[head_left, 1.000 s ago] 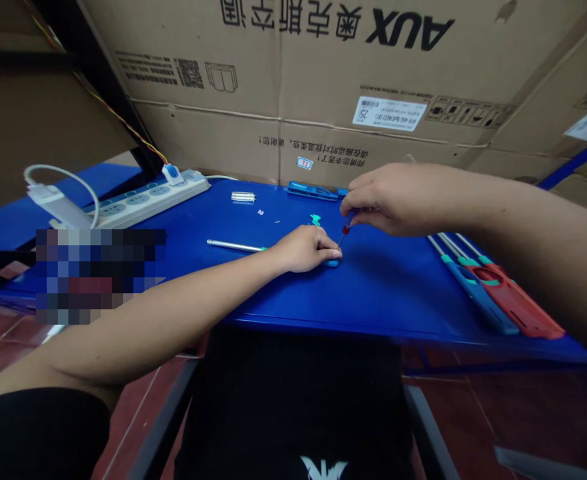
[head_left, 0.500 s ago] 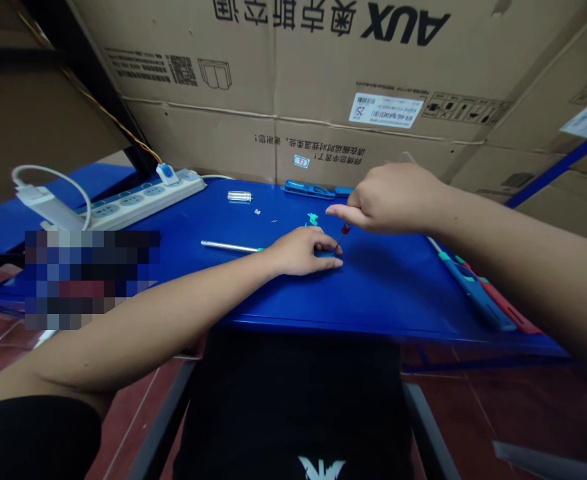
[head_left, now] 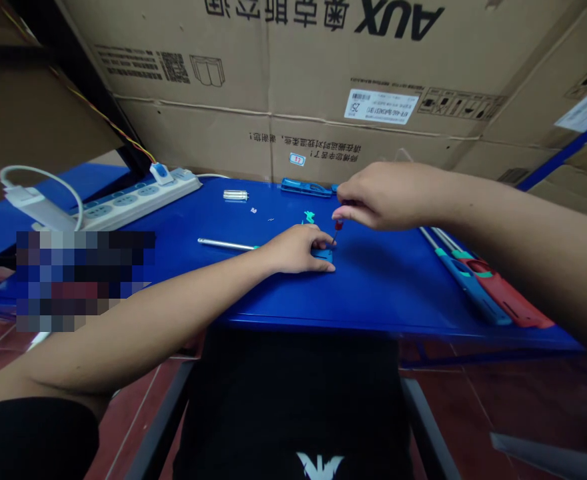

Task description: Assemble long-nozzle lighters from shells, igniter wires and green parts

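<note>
Cardboard (head_left: 293,87) is seen behind the table (head_left: 283,300), where a lighter (head_left: 325,255) is held down by the left hand (head_left: 301,250). Its thumb has been spread wider, apparently leaving the lighter's end clearer for the screwdriver (head_left: 339,225) gripped by the right hand (head_left: 373,197).

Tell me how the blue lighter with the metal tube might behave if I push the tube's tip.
The blue lighter should feel stiff, since its metal tube looks straight. It would probably swivel rather than slide, because the left grip holds the handle. Rolling seems unlikely: the handle's visible part looks flattish.
</note>
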A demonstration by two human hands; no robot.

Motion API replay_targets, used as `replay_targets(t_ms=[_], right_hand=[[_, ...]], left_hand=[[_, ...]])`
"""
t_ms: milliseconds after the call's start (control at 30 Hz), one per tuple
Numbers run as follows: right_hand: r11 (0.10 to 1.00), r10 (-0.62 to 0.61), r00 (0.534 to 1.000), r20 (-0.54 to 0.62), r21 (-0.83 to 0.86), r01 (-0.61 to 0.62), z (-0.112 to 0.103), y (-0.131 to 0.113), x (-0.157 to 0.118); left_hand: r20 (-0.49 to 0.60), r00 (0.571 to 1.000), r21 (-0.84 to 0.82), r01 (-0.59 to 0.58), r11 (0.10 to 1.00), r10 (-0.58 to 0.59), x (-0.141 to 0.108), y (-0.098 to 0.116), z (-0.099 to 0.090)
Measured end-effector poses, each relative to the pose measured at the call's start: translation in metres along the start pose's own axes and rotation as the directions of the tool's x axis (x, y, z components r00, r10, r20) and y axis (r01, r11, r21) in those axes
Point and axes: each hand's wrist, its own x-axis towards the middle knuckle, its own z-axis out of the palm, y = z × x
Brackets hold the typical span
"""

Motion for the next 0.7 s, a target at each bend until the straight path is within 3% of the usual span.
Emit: replay_targets(t_ms=[700], right_hand=[[0.948,-0.23,0.973,0.011,0.229,0.222,-0.01,0.006,-0.005]], left_hand=[[0.021,0.999,0.073,-0.047,0.996,0.046,0.001,-0.001,-0.001]])
